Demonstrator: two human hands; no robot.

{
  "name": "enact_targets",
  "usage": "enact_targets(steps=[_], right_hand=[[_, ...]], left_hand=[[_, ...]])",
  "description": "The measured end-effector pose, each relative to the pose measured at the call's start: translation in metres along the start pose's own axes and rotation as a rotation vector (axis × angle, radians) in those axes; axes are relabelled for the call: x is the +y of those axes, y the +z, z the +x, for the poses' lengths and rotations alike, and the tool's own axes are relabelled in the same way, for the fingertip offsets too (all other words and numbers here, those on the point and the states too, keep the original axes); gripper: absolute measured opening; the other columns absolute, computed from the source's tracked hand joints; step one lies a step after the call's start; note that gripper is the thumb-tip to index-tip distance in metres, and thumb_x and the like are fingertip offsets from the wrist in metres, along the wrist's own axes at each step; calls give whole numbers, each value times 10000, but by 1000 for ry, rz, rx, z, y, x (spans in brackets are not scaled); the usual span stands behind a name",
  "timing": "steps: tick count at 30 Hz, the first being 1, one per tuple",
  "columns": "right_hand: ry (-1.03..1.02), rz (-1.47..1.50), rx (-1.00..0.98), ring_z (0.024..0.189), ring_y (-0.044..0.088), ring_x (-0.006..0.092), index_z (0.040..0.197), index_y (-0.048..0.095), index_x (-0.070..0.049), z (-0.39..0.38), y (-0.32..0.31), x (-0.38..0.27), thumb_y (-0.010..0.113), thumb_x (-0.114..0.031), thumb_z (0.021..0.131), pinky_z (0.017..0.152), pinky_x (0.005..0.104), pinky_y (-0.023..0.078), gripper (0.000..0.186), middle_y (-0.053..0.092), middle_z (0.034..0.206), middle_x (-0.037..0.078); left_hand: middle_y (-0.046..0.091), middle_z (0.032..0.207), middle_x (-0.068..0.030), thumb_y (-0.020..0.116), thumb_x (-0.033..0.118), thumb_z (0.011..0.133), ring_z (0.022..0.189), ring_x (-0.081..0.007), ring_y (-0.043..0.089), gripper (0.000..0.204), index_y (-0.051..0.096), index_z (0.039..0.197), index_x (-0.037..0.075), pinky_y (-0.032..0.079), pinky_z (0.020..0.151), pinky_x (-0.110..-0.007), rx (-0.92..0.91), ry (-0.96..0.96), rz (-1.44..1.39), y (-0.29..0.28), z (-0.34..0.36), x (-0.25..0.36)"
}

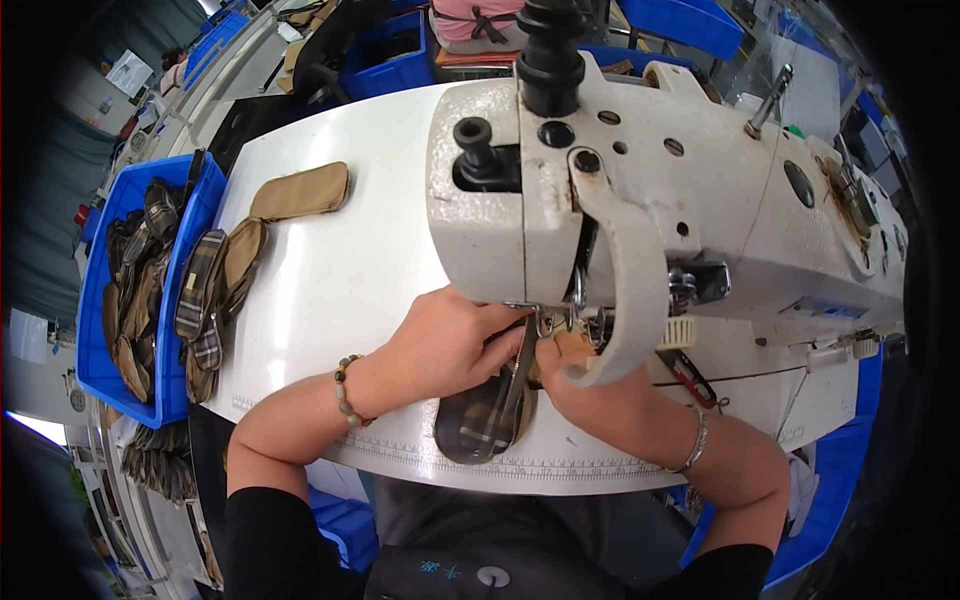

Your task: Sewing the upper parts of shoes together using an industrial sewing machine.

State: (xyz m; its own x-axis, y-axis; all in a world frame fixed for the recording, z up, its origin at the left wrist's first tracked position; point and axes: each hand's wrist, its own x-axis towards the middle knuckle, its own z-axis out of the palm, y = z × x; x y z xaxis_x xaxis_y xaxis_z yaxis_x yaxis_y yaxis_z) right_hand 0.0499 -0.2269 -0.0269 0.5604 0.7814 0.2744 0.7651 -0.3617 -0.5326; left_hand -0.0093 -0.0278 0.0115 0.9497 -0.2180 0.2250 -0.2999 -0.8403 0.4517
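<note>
A brown plaid fabric pouch piece (480, 420) with a zipper lies under the head of a white sewing machine (475, 235), its rounded end toward me. My left hand (445, 335) is closed on the zipper edge at the left of the needle area, thumb and fingers pinched together. Across from it, my right hand (612, 400) grips the right side of the same piece close to the presser foot. The machine's curved white guard (640, 290) hides part of the right hand's fingers.
At the left, a blue bin (165, 390) holds several plaid pieces. More plaid pieces (205, 290) hang over the table's left edge beside a tan oblong piece (300, 192). Thread snips with red and black handles (688, 378) lie right of the machine head. A printed ruler (590, 468) runs along the front edge.
</note>
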Motion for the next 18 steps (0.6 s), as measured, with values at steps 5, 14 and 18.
enact_targets(steps=[5,14,18], right_hand=[[-316,-398,6,600,638,197,841,684,-68,-2,0,-10,624,-132,763,442,370,449,118,625,759,50],[-621,-493,-2,644,655,180,809,715,-50,4,-4,-3,624,-175,699,470,305,508,189,664,879,133],[-603,-623,-53,766,712,187,956,705,-42,7,0,-3,597,-168,825,636,312,581,212,679,1065,169]], left_hand=[[675,747,-135,660,140,835,659,-328,659,145,731,937,65,539,608,-403,-39,-105,-61,1,-2,-12],[718,891,-96,694,104,722,755,-281,681,277,746,993,75,559,644,-360,29,89,13,-2,-5,-8],[720,967,-67,673,70,704,823,-261,680,323,741,1020,80,568,669,-359,-52,-4,78,-12,-4,-2]])
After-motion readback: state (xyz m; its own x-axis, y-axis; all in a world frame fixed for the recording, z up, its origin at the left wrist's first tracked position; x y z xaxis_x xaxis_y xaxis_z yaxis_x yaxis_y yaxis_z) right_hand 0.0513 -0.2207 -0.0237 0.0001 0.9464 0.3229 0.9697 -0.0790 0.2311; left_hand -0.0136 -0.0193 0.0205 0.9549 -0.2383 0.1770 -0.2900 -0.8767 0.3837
